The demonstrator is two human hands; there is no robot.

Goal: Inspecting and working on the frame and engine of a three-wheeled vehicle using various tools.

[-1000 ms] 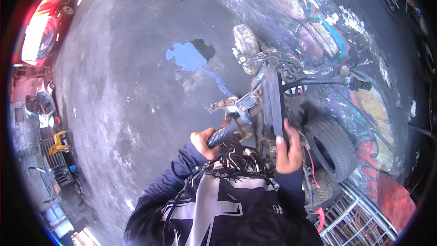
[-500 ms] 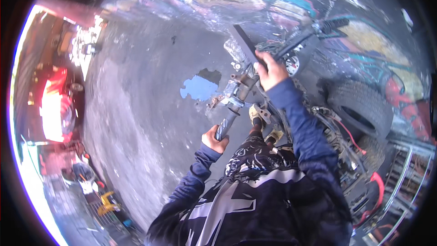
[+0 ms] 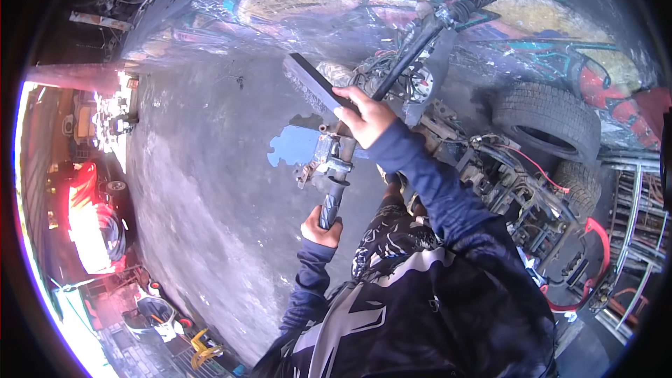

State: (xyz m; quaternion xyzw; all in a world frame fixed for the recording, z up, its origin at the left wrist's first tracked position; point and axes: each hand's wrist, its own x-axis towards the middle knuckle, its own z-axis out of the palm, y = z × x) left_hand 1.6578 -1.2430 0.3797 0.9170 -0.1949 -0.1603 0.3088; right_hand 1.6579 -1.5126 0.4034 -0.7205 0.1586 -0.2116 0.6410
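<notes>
My left hand [image 3: 322, 228] is closed around the grey patterned, grip-like sleeve [image 3: 328, 208] at the near end of a long dirty metal bar [image 3: 407, 63]. A bulky bracket [image 3: 332, 154] sits on the bar just beyond a round flange. At the far end is a black ribbed sleeve [image 3: 476, 3], close to the painted wall. My right hand [image 3: 364, 117] grips one end of a long brush [image 3: 311, 82] with a flat dark back and greyish bristles. The brush is tilted above the bar, its bristles facing down and left. My right hand hides the bar's middle.
A large tyre [image 3: 549, 122] leans at the right, by heaped metal parts and wires [image 3: 511, 175]. A red curved piece [image 3: 600, 255] lies near a metal rack [image 3: 633, 217]. Blue patch [image 3: 297, 143] on the grey floor; yellow object [image 3: 204, 350] at lower left; red vehicle [image 3: 91, 220] far left.
My right hand and the brush have moved left, and the bristles now show. My left hand keeps its hold on the sleeve. The view has shifted.
</notes>
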